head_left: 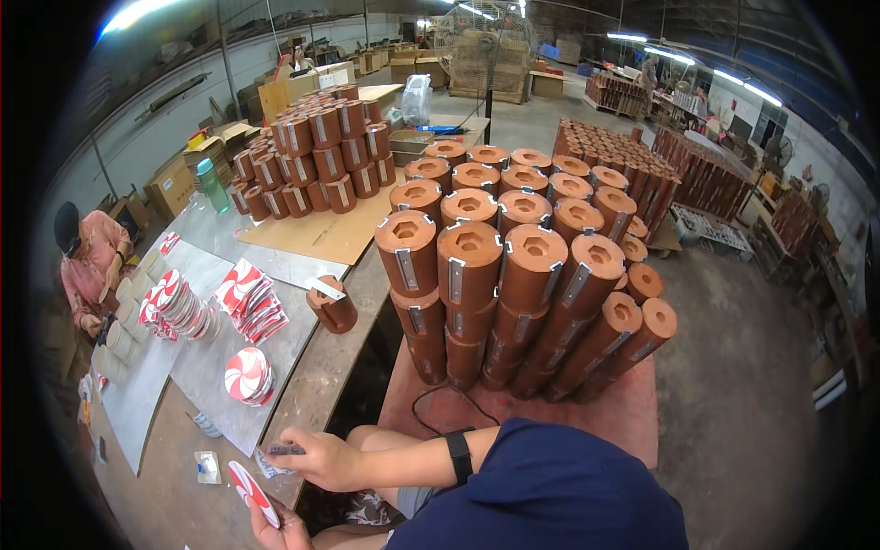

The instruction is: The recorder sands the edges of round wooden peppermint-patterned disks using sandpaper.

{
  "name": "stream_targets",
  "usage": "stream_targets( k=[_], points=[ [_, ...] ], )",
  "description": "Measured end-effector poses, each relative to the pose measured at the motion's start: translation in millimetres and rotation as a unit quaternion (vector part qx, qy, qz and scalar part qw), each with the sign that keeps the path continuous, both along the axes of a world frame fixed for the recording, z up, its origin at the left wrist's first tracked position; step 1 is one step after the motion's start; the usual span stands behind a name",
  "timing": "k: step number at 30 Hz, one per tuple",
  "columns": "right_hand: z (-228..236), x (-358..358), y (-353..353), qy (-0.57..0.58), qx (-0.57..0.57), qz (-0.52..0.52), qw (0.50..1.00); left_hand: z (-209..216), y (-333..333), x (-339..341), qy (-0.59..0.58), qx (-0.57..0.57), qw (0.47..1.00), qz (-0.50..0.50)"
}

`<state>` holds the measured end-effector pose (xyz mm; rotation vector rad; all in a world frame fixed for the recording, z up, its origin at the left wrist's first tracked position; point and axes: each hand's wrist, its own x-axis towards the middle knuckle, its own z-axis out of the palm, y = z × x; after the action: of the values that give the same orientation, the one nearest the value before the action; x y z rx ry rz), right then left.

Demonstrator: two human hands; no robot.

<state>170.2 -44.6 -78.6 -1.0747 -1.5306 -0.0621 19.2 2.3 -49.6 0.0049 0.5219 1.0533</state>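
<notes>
Low in the view, my left hand [286, 533] grips a round disc [251, 490] with a red-and-white swirl, tilted on edge. My right hand [323, 458], with a black band on that forearm, is closed around a small dark grey block [286, 449]; its kind is not clear. Beneath that hand lies a piece of printed sheet [271, 464] at the table edge. A small white-and-blue packet [208, 467] rests to the left. Farther up the table is a neat pile of swirl discs [248, 374], with leaning stacks of swirl discs [246, 298] behind it.
Brown cylinders with hexagonal holes [470, 240] stand stacked on a reddish platform [632, 403] at my right. One brown cylinder [333, 307] stands on the table; more brown cylinders [325, 160] sit on cardboard behind. Across the table a person in pink [103, 243] works near a green bottle [212, 186].
</notes>
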Motion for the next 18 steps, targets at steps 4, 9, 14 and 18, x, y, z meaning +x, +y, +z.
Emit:
stream_targets(
  k=[4, 9, 14, 18],
  points=[
    [10.1, 1.1, -5.5, 0.023, -0.008, -0.003, 1.0, -7.4, 3.1, -3.1, 0.035, 0.041, 0.999, 0.009],
    [8.2, -0.9, -1.2, 0.037, -0.012, 0.006, 0.999, 3.5, -4.3, 0.7, 0.002, 0.072, 0.997, -0.017],
    [12.4, 0.5, -6.1, 0.063, -0.013, 0.018, 0.998, 16.2, -15.2, 6.3, 0.015, 0.062, 0.998, 0.008],
    [10.8, -1.3, -4.8, 0.062, -0.012, 0.014, 0.998, 1.5, -6.8, -2.1, -0.061, 0.094, 0.993, -0.03]
  ],
)
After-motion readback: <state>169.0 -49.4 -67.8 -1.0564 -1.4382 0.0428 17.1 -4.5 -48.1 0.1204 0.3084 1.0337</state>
